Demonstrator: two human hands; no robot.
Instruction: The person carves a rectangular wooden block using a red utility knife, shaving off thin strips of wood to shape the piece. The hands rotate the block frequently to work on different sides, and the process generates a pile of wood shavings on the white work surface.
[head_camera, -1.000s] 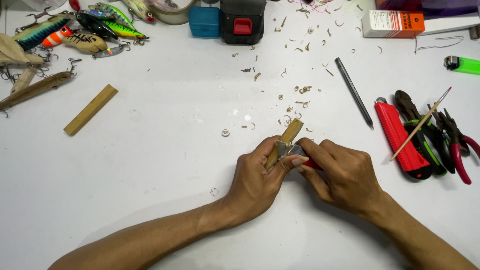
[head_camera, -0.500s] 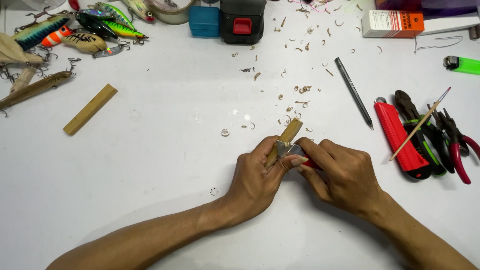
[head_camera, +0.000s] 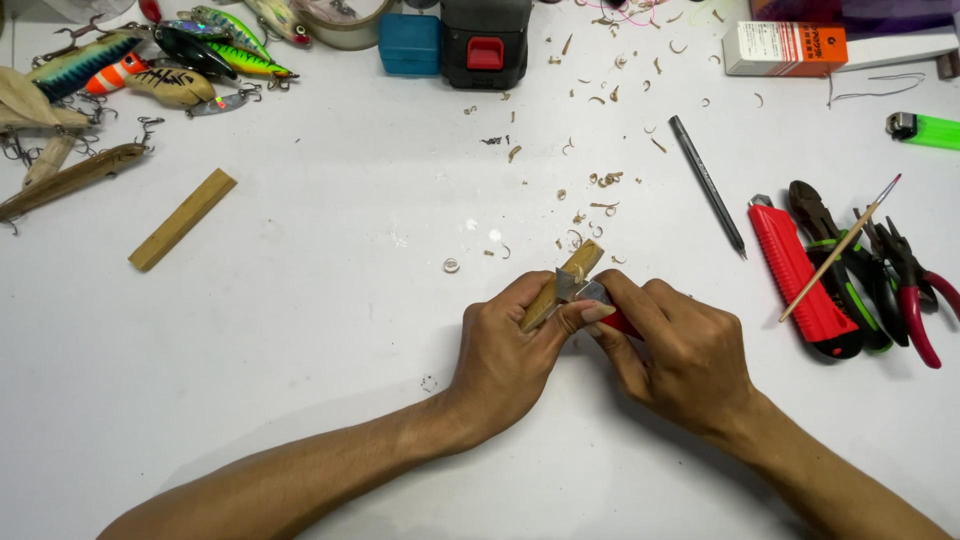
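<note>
The left hand (head_camera: 505, 350) holds its grip closed round a short wooden stick (head_camera: 562, 286), lifted just above the white bench (head_camera: 330, 300). The right hand (head_camera: 680, 350) grips a red-handled knife (head_camera: 600, 300), blade on the wood beside the left thumb. A slip along the grain could likely send the edge into that thumb. Wood shavings (head_camera: 600, 180) lie beyond both grips; 1 red utility knife (head_camera: 805, 265) rests to the right.

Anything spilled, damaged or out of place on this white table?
Only loose curled wood shavings, scattered across the white table beyond the hands. The left hand grips a small tan wooden stick; the right hand presses a red-handled blade to it. Nothing looks damaged.
</note>
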